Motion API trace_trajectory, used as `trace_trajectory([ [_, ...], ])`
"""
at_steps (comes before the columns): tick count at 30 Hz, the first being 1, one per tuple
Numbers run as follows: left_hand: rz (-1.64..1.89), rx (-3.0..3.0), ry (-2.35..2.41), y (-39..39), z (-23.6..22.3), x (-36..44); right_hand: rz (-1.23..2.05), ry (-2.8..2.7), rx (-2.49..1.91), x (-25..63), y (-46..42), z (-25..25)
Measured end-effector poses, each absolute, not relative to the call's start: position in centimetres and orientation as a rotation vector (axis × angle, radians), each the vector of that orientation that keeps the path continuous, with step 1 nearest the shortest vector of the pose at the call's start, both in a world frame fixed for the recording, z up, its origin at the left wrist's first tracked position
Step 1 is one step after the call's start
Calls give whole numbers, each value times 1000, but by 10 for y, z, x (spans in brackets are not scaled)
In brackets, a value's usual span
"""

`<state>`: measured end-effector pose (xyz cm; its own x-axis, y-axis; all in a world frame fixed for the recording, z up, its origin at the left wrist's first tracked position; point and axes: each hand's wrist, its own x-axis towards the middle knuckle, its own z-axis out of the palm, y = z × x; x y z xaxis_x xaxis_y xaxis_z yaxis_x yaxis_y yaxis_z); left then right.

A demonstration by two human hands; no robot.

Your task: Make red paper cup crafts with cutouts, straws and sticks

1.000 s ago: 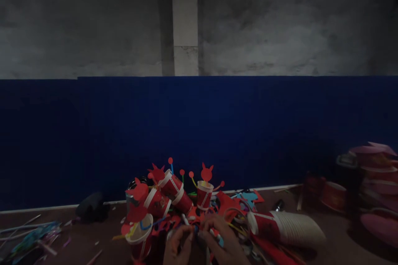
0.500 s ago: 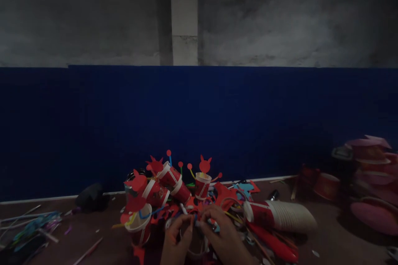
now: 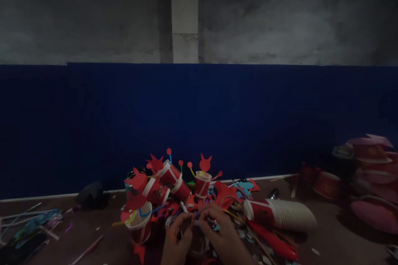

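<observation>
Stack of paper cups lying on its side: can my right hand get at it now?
Probably yes: the stack of paper cups lies right of your right hand, with only low things like the yellow strip between; the fingertips seem busy, though.

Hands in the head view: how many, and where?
2. Left hand: bottom centre, right of the yellow-trimmed cup. Right hand: beside it, left of the cup stack lying on its side. The bottom edge cuts off both; no others visible.

- Here's the left hand [image 3: 176, 238], bare-skinned as far as the view runs!
- And the right hand [image 3: 221, 234], bare too, finer detail lost in gloom!
</observation>
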<state>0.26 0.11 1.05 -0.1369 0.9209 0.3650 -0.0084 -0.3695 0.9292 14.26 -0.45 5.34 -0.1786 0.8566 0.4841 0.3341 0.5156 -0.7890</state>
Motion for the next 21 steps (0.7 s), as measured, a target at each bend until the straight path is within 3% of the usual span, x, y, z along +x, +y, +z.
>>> trace_trajectory([
  [21, 1504, 1455, 1137, 0, 17, 0, 415, -1715, -1145, 135, -4, 44],
])
